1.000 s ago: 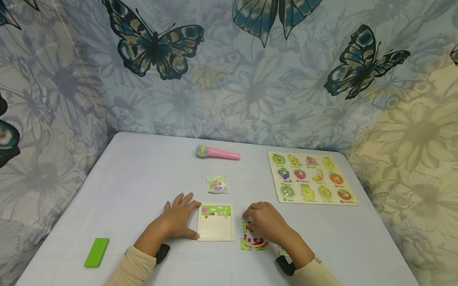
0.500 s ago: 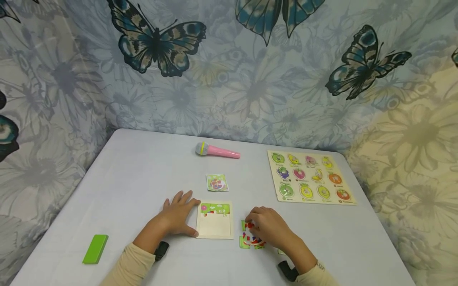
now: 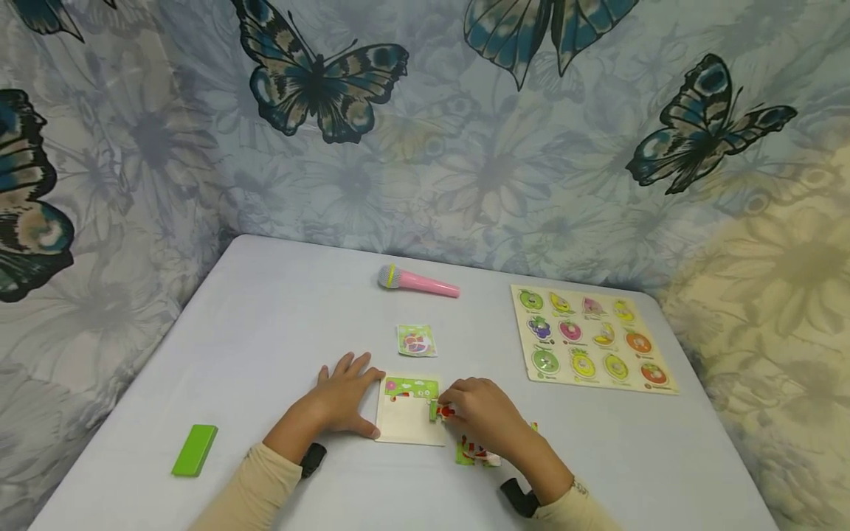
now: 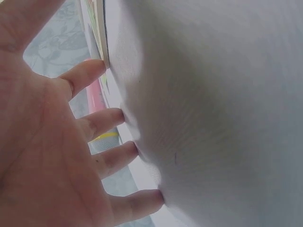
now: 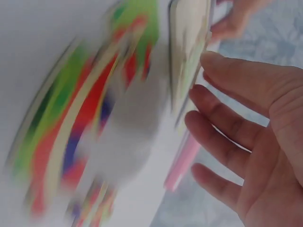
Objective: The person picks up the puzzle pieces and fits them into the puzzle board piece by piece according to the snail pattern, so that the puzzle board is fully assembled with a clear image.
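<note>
A square wooden puzzle board [image 3: 406, 429] lies mid-table, a green strip of picture along its far side. My left hand [image 3: 345, 398] spreads its fingers on the tablecloth, thumb and index finger touching the board's left edge; the left wrist view shows these fingers [image 4: 106, 120] straight. At the board's right edge my right hand [image 3: 483, 413] pinches a green and red jigsaw piece [image 3: 434, 411]. Other jigsaw pieces [image 3: 473, 451] lie right of the board, partly under the right hand; they appear large and blurred as colourful pieces [image 5: 85, 118] in the right wrist view.
Behind the board lies a small picture card [image 3: 416, 341]. Farther back is a pink toy microphone [image 3: 421, 282]. A fruit picture board [image 3: 591, 339] occupies the back right, and a green block [image 3: 195, 450] the front left. A patterned wall [image 3: 425, 192] borders the table.
My right hand has lifted a jigsaw piece from the loose group and carried it left to the board's edge. The left hand keeps its place at the board. The head view has shifted slightly.
</note>
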Demonstrator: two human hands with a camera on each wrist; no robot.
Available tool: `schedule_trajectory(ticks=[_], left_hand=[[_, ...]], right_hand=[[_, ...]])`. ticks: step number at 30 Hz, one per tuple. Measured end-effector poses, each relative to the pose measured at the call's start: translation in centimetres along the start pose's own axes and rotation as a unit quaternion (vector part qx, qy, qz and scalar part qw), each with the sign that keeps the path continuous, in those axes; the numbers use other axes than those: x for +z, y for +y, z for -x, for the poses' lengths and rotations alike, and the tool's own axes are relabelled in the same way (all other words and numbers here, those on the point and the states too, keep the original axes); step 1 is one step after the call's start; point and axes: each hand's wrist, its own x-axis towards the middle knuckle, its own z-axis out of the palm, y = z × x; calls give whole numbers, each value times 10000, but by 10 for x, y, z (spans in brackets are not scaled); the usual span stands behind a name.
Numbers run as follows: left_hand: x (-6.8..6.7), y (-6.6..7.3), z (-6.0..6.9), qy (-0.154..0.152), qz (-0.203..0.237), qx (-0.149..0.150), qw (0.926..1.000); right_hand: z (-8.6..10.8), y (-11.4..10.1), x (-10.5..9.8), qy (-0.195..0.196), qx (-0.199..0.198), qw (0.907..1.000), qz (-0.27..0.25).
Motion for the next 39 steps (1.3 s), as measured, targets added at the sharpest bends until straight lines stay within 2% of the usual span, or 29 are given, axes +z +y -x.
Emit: schedule_trajectory(ticks=[6, 13, 32, 39], left_hand=[[0, 1, -1, -34, -58, -34, 10000], [0, 0, -1, -107, -131, -52, 9998], [-2, 2, -2, -80, -196, -15, 9998], [-1, 2, -1, -49, -158, -19, 9999]], right_hand=[[-25, -22, 10, 2, -554, 9982, 248], [-40, -34, 20, -19, -746, 9963, 428], [-47, -42, 29, 227, -557, 9936, 961], [-40, -38, 25, 314, -573, 9940, 875]])
